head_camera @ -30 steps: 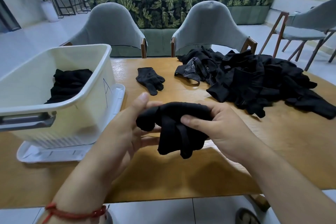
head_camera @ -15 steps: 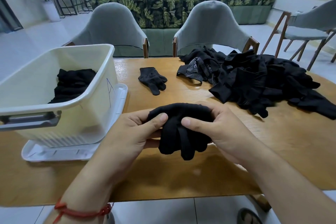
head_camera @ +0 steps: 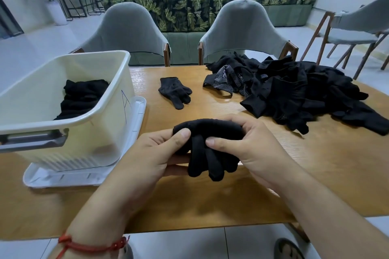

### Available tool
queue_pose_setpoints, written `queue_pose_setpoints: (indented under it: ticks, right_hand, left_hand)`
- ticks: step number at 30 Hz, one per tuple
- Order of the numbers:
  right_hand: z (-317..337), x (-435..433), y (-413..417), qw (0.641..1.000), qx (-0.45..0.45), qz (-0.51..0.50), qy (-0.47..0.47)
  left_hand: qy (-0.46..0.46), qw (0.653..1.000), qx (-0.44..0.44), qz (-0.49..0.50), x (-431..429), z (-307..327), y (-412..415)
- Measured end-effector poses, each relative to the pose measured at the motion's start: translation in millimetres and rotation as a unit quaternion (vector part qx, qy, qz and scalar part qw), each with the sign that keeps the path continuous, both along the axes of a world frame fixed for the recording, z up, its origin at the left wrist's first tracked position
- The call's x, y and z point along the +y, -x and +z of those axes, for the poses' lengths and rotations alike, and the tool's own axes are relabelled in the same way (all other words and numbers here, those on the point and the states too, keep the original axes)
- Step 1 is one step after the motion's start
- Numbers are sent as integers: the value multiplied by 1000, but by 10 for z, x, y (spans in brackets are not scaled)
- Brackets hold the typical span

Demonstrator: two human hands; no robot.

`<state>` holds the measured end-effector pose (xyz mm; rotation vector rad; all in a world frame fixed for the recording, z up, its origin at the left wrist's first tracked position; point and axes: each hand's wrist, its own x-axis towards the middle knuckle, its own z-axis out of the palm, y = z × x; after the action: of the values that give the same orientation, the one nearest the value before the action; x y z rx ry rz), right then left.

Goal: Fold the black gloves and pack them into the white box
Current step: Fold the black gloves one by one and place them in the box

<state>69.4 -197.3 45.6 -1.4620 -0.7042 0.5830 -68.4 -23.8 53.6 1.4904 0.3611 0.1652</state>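
Observation:
A bunched pair of black gloves [head_camera: 207, 145] hangs between both hands just above the wooden table [head_camera: 315, 164], glove fingers dangling down. My left hand [head_camera: 151, 153] pinches its left end with thumb on top. My right hand [head_camera: 250, 143] grips the right end, fingers curled over the top. The white box [head_camera: 88, 115] stands at the left on its lid and holds folded black gloves [head_camera: 82, 96]. A single black glove [head_camera: 174, 90] lies flat beyond my hands. A large heap of black gloves [head_camera: 299, 92] covers the right of the table.
The white lid [head_camera: 134, 124] juts out under the box toward my hands. Two grey chairs [head_camera: 242, 33] stand at the table's far edge, another at the far right. A leaf-patterned sofa and seated people are in the background.
My left hand has closed in from an open spread to pinch the bundle's left end. The gloves are now rolled tighter between both hands.

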Motion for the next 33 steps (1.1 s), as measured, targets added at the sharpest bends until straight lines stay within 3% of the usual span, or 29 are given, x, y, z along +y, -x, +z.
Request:
queue_pose_setpoints:
  ticks: [7, 10, 16, 22, 33]
  right_hand:
    - [-14, 45, 20, 1000, -22, -19, -2]
    - [-19, 43, 13, 1000, -15, -6, 1]
    - [50, -47, -90, 989, 133, 69, -17]
    - [27, -17, -87, 988, 136, 47, -53]
    - [116, -1, -25, 969, 233, 62, -57]
  left_hand:
    - [-8, 1000, 6, -9, -36, 41, 13]
    - [-51, 999, 12, -9, -3, 25, 45]
    - [-35, 998, -27, 51, 82, 3, 45]
    - [-31, 997, -71, 25, 79, 36, 64]
    - [-127, 989, -71, -16, 124, 145, 180]
